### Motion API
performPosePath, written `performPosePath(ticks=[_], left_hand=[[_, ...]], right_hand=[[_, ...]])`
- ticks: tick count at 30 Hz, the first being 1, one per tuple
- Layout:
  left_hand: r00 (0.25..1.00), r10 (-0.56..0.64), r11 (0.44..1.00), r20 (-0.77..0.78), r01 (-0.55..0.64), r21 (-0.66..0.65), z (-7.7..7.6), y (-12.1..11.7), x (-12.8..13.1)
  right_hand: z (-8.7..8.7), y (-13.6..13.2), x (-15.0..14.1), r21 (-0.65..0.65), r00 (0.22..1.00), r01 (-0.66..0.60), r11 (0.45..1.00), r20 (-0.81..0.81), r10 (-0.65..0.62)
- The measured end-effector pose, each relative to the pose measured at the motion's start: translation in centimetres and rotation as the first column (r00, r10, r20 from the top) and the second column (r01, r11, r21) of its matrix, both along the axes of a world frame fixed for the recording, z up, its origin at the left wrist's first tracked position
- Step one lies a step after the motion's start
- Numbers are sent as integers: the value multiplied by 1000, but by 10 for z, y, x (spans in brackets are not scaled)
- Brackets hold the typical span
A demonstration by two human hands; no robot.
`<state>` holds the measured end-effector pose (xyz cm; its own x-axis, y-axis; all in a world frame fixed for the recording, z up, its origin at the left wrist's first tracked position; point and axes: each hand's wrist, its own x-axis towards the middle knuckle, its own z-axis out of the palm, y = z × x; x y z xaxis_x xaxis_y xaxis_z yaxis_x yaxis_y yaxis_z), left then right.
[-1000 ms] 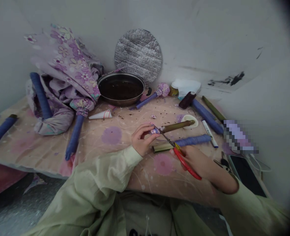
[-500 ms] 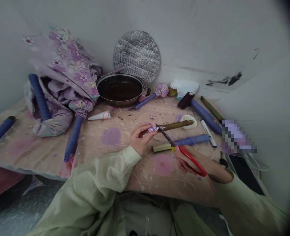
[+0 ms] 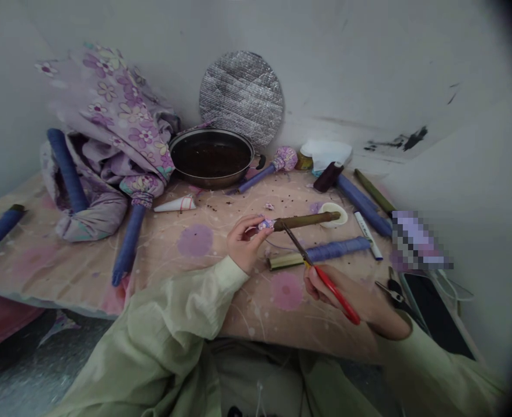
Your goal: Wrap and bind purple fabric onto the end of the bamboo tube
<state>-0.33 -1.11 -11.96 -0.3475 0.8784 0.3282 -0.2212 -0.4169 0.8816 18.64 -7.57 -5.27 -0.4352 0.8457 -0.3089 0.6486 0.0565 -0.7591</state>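
Observation:
My left hand [image 3: 244, 243] pinches the floral cloth tip [image 3: 264, 224] at the end of a brown-green stick [image 3: 308, 220], which it holds level above the table. My right hand [image 3: 351, 298] grips red-handled scissors [image 3: 321, 272], whose blades point up and left and reach just under the stick near the cloth tip. Below the scissors lies a stick half wound in blue yarn [image 3: 321, 253]. Both arms wear pale green sleeves.
On the patterned tablecloth [image 3: 65, 255] stand a dark metal pan [image 3: 212, 156], a silver round mat [image 3: 241, 98], heaped floral fabric [image 3: 108, 139], several blue-wrapped sticks [image 3: 128, 243], a white paper cone [image 3: 175, 204], a dark thread spool [image 3: 329, 176], a tape roll [image 3: 335, 213], a marker [image 3: 368, 234], small black scissors [image 3: 397, 292] and a phone [image 3: 438, 315].
The scissors' blades have slid off the cloth tip and now sit a little right of it, under the stick. My left hand has kept its pinch on the tip.

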Motion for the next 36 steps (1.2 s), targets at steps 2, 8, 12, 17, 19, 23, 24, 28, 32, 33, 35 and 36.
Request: performPosePath(ticks=[2, 8, 12, 17, 19, 23, 24, 28, 32, 33, 35, 36], left_hand=[[1000, -4, 1000, 1, 4, -3, 0, 0, 0], [1000, 13, 1000, 1, -13, 19, -1, 2, 0], [1000, 5, 1000, 10, -6, 25, -2, 3, 0], [1000, 0, 1000, 2, 0, 18, -3, 3, 0], [1000, -9, 1000, 3, 9, 26, -4, 3, -1], [1000, -21, 999, 3, 21, 40, -5, 3, -1], [1000, -21, 999, 6, 21, 40, -5, 3, -1], [1000, -21, 999, 14, 21, 36, -5, 3, -1], [1000, -17, 1000, -8, 17, 22, -7, 3, -1], [1000, -18, 1000, -14, 18, 22, -8, 3, -1], [1000, -21, 999, -21, 22, 31, -10, 3, -1], [1000, -21, 999, -23, 21, 36, -11, 3, -2]], right_hand=[[-3, -2, -4, -4, 1000, -11, 1000, 11, 11], [-6, 10, -14, 127, 965, 18, 992, 258, -50], [-1, 16, -14, 167, 948, -30, 985, 317, -25], [1, 19, -16, 228, 912, -52, 972, 407, -47], [2, 19, -18, 236, 897, -71, 969, 439, -41], [3, 20, -20, 262, 892, -101, 960, 451, -30], [3, 20, -21, 270, 891, -101, 957, 453, -34], [5, 22, -22, 270, 886, -100, 958, 462, -38], [5, 23, -23, 242, 876, -82, 967, 481, -46], [5, 24, -23, 243, 870, -76, 967, 490, -55], [4, 24, -24, 257, 856, -72, 964, 512, -73], [4, 25, -24, 264, 847, -75, 962, 526, -78]])
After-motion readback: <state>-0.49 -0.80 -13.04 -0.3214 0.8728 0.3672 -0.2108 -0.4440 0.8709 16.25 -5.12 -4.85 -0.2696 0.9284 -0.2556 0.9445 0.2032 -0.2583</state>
